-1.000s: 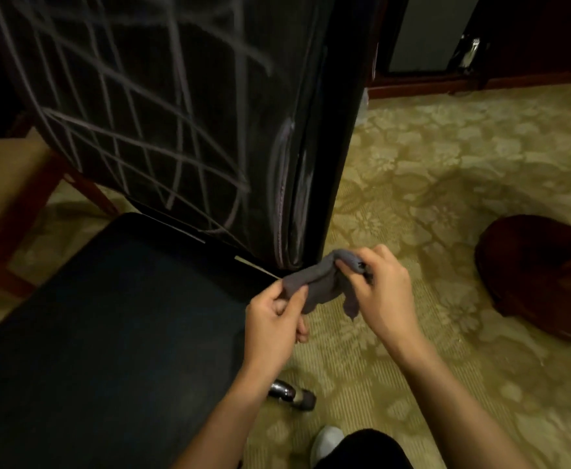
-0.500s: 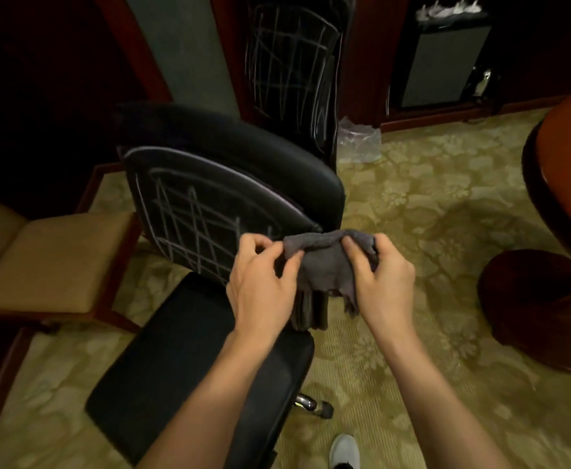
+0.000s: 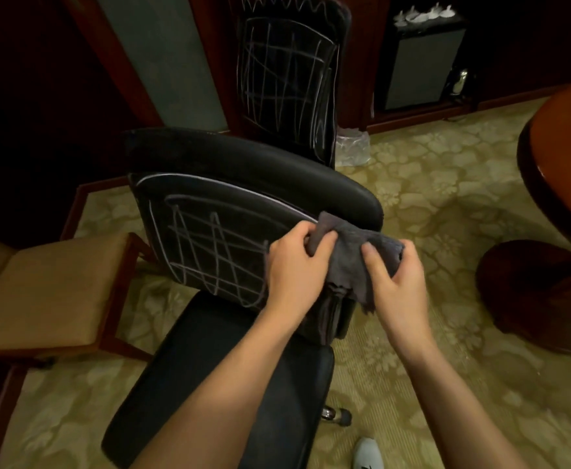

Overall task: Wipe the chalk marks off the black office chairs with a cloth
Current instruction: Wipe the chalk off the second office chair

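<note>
Since view pulled back from near chair [image 3: 230, 238], both chairs' chalk grids show unwiped; left hand [image 3: 294, 262] and right hand [image 3: 395, 282] pinch grey cloth [image 3: 351, 255] beside backrest; far chair [image 3: 287, 79] waits.

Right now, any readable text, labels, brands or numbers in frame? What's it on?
None readable.
Near black office chair: chalk marks are only crossed lines, no letters or digits.
Far black office chair: hatching and a zigzag scribble, no words.
Cloth: no tag or print visible.
</note>
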The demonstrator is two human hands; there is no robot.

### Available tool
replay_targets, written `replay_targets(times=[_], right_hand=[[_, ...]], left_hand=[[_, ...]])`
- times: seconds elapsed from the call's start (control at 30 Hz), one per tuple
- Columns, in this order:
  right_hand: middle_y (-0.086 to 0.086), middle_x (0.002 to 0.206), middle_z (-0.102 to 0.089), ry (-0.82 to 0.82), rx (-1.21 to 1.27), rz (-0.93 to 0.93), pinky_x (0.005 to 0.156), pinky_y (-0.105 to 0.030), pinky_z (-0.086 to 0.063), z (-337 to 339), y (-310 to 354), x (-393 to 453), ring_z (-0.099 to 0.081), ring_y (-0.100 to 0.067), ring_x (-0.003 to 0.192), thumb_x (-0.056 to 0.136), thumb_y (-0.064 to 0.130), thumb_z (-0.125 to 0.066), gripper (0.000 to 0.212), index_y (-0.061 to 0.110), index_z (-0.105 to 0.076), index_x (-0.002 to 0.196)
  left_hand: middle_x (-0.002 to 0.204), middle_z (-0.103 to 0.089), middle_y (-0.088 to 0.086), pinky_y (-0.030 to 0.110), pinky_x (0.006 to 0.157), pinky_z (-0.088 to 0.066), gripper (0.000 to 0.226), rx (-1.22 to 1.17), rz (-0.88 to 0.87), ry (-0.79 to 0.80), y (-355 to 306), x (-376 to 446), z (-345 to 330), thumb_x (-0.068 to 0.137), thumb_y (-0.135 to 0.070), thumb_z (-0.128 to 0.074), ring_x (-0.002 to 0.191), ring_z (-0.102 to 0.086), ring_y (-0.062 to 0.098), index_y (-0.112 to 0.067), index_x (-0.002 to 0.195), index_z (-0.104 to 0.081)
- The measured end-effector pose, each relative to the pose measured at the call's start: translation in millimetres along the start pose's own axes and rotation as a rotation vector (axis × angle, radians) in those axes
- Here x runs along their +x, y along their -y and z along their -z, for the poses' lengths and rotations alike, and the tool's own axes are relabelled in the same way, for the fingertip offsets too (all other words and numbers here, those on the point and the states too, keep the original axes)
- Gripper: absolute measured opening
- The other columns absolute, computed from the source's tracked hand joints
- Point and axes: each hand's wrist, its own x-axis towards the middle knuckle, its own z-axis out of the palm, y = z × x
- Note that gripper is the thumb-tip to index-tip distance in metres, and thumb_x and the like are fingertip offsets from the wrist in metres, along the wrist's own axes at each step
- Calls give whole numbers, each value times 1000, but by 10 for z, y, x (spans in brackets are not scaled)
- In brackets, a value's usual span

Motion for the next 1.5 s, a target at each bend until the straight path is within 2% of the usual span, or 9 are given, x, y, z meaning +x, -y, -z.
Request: replay_targets(times=[0.2,0.3,0.4,0.57,0.77,0.87,1.0,1.3,1.5], right_hand=[[-13,98,-74,-299,156,-246,83,-40,-58,-465,108,-76,-73,-23,91,96,12,-61,11,6,-67,103],[-14,96,-74,-440,98,-332,84,-43,-58,-652,215,-58,-72,-24,87,95,14,-62,10,7,-69,97],[-8,90,-74,-510,6,-392,85,-44,-59,-713,299,6,-72,-22,85,93,20,-66,9,12,-71,93],[-4,87,-73,-534,-42,-418,85,-45,-59,-756,306,143,-71,-20,83,90,23,-68,9,15,-72,92],[-5,90,-71,-483,-19,-432,85,-48,-58,-828,230,284,-69,-23,86,85,33,-72,17,21,-60,85],[-7,94,-71,-435,23,-431,85,-52,-57,-927,264,337,-70,-27,88,76,40,-71,25,22,-56,87],[-14,93,-73,-404,144,-415,84,-54,-59,-1103,378,354,-73,-29,87,84,25,-63,17,10,-64,92],[-10,89,-71,-462,-216,-433,88,-50,-56,-1489,544,480,-68,-31,90,87,28,-68,15,17,-64,77],[-9,98,-71,-322,-349,-326,91,-43,-53,-2254,764,612,-65,-29,99,90,33,-66,20,14,-70,94]], left_hand=[[71,-66,-2,34,70,-50,34,114,151,112,38,290,163,88,-45,-64,83,-64,22,-20,65,-61],[71,-64,-1,32,66,-44,31,87,155,192,-16,425,265,89,-38,-63,81,-64,23,-17,66,-60],[90,-66,2,37,78,-50,25,188,108,226,-64,529,334,90,-42,-59,91,-62,26,-22,76,-62],[92,-67,1,42,85,-54,26,201,115,227,-37,610,378,91,-45,-58,93,-63,26,-23,81,-66],[75,-59,-4,34,71,-43,33,232,153,219,-75,713,476,94,-38,-59,80,-57,19,-21,66,-56],[84,-64,-2,39,80,-51,32,256,140,231,31,803,542,94,-44,-59,88,-60,22,-24,70,-59],[89,-67,0,40,81,-52,29,230,129,254,160,884,628,96,-47,-57,91,-62,24,-24,81,-67],[89,-66,3,37,77,-51,33,208,149,238,270,1223,938,96,-43,-56,88,-63,23,-22,71,-59],[76,-64,2,30,64,-38,38,227,229,103,616,1551,1657,97,-42,-57,80,-62,22,-18,68,-62]])
